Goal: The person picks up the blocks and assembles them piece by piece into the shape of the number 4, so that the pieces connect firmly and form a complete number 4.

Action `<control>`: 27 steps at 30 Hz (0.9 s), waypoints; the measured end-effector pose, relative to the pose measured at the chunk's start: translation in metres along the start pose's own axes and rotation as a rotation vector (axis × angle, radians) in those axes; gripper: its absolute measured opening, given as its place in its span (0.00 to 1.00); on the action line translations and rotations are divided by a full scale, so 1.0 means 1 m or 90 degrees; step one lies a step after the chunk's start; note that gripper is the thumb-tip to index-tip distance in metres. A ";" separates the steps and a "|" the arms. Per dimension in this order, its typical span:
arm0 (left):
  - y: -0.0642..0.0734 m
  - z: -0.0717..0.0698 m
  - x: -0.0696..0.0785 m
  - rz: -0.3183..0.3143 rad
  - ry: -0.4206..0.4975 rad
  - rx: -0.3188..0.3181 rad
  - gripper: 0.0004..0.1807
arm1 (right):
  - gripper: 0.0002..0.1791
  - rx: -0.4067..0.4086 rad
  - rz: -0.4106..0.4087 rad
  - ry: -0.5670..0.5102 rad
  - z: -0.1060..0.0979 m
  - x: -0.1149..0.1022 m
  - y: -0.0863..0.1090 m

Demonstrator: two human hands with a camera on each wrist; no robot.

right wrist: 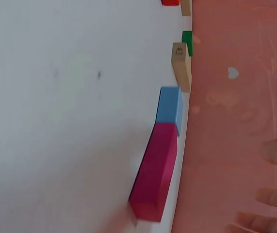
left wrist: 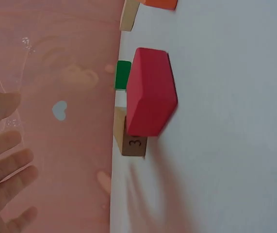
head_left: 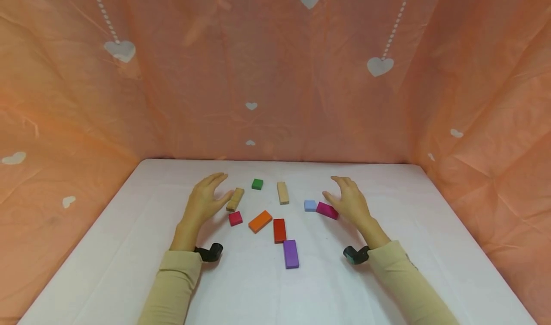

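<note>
My left hand [head_left: 205, 200] hovers with spread fingers beside a natural wood block [head_left: 235, 199] and a pinkish-red block [head_left: 235, 218]. On the other side, my right hand [head_left: 349, 201] is held over the table near a magenta block [head_left: 327, 210], which lies against a light blue block [head_left: 310, 206]. Neither hand holds anything. Between them lie an orange block [head_left: 260, 221], a red block [head_left: 280, 230], a purple block [head_left: 291, 254], a green block [head_left: 257, 184] and a second wood block [head_left: 282, 193]. In the left wrist view, the nearer wood block [left wrist: 134, 143] bears a printed 3, partly hidden.
The blocks lie on a white-covered table [head_left: 107, 267]. Orange cloth [head_left: 275, 76] with white hearts hangs at the back and both sides. A black wrist camera [head_left: 210, 252] sits on the left wrist, another camera [head_left: 356, 255] on the right.
</note>
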State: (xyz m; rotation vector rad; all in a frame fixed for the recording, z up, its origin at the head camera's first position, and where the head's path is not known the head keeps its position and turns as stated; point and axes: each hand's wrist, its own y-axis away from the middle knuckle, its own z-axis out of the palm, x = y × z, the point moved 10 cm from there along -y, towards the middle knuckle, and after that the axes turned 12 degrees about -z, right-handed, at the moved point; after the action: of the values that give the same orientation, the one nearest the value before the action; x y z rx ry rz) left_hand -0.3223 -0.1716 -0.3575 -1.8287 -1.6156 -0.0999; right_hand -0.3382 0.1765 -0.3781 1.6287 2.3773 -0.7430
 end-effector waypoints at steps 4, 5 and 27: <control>0.000 0.008 -0.004 -0.021 0.045 -0.036 0.26 | 0.32 0.013 -0.012 -0.018 0.005 -0.008 -0.003; 0.000 0.012 -0.005 -0.033 0.055 -0.053 0.26 | 0.32 0.017 -0.016 -0.022 0.006 -0.010 -0.004; -0.005 0.043 -0.041 -0.133 0.208 -0.160 0.20 | 0.26 0.010 -0.034 -0.174 0.047 -0.040 -0.019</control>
State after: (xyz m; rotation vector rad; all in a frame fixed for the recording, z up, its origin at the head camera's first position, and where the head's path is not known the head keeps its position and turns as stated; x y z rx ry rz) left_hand -0.3523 -0.1839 -0.4075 -1.7080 -1.6063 -0.6867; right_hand -0.3467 0.1151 -0.3963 1.3731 2.2319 -0.9302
